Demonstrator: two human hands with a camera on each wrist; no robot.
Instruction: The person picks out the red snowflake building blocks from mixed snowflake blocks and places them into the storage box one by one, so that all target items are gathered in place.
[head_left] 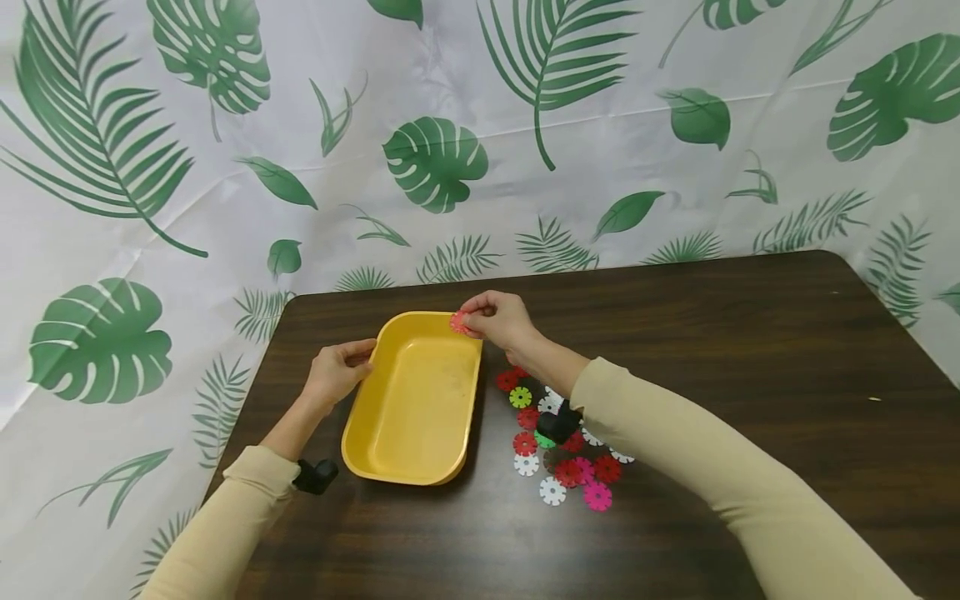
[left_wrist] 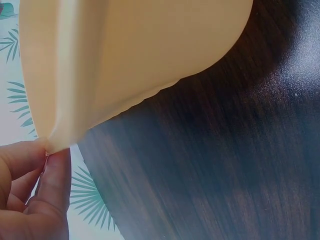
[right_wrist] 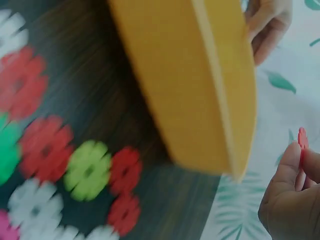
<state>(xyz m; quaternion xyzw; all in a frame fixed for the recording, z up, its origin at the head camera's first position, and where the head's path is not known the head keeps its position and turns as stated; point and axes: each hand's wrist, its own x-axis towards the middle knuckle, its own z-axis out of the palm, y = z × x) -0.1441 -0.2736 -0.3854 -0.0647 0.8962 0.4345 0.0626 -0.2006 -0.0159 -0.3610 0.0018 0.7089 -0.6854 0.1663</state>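
Note:
A yellow rectangular tub [head_left: 420, 408] stands on the left part of the table, with nothing visible inside it. My left hand [head_left: 335, 372] pinches the tub's left rim between thumb and fingers, which the left wrist view shows closely at the hand [left_wrist: 37, 190]. Over the tub's far right corner, my right hand [head_left: 501, 321] pinches a red notched disc [head_left: 459, 322] between thumb and fingertips. In the right wrist view the same disc [right_wrist: 302, 138] sticks up edge-on from the fingertips.
Several loose notched discs [head_left: 568, 472] in red, white, pink, green and yellow-green lie right of the tub, partly under my right forearm. The dark wooden table [head_left: 712, 350] ends at a leaf-print curtain [head_left: 315, 225] behind and at the left.

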